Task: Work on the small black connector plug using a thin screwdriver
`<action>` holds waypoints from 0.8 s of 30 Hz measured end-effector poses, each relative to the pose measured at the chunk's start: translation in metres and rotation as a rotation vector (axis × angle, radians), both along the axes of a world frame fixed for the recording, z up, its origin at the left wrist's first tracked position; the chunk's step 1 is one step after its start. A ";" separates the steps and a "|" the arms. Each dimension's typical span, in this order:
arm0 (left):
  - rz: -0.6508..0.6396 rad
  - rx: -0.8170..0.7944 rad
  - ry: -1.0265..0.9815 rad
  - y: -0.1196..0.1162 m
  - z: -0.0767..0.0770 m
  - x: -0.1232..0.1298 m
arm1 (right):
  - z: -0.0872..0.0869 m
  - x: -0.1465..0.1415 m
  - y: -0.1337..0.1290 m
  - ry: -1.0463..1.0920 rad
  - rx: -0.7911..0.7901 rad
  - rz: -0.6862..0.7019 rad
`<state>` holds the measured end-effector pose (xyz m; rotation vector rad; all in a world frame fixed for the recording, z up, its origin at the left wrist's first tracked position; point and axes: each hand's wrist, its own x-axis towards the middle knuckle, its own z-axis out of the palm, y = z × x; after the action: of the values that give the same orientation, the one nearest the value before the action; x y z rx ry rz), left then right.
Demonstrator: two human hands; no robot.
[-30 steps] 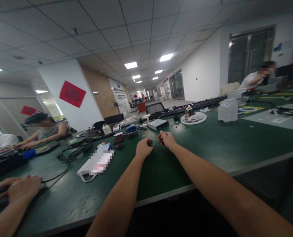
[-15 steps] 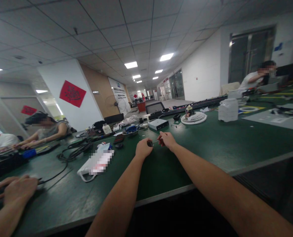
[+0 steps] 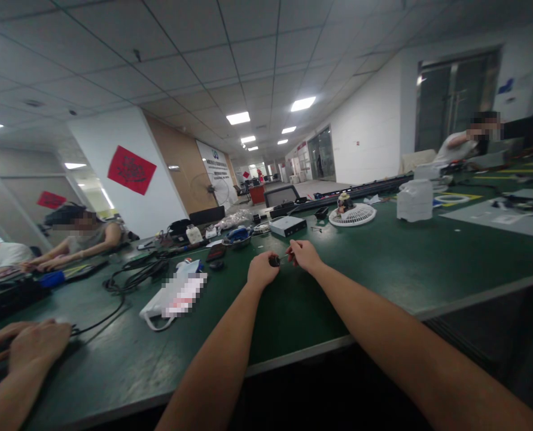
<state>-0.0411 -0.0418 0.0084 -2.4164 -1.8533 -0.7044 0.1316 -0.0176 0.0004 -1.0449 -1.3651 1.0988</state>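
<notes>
My left hand (image 3: 262,270) is closed round a small dark round part (image 3: 274,261), which pokes out on its thumb side. A slim metal-shafted tool (image 3: 285,257), much like a screwdriver, is pinched in my right hand (image 3: 305,255). Its shaft points left toward the dark part; whether the tip touches it I cannot tell. Both hands are just above the green tabletop (image 3: 288,317). Behind them lies a silver-grey box (image 3: 288,225), and a white round fan grille (image 3: 353,215) with a motor-like piece on top sits farther right.
A co-worker's hands (image 3: 37,344) rest at the near left by a black cable (image 3: 98,323). A white bag (image 3: 176,293), a computer mouse (image 3: 216,265) and a blue-rimmed bowl-like object (image 3: 237,236) lie left of my hands. A white plastic jug (image 3: 415,200) stands right.
My left hand and the dark part have shifted very slightly to the right, and less of the tool's shaft shows between my hands. My right hand stays nearly in place.
</notes>
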 end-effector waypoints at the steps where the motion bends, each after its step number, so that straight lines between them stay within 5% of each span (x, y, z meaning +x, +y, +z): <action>1: -0.001 -0.003 0.001 0.000 0.000 0.000 | 0.000 0.000 0.000 -0.004 0.003 0.001; 16: 0.052 -0.005 -0.039 0.000 0.000 -0.001 | 0.000 0.006 0.009 -0.103 0.142 -0.149; 24: 0.053 0.002 -0.025 -0.001 0.000 0.000 | -0.015 0.006 0.003 -0.407 0.245 -0.027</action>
<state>-0.0413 -0.0430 0.0082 -2.3587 -1.9163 -0.7366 0.1374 -0.0151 -0.0142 -1.1378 -1.7518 0.6957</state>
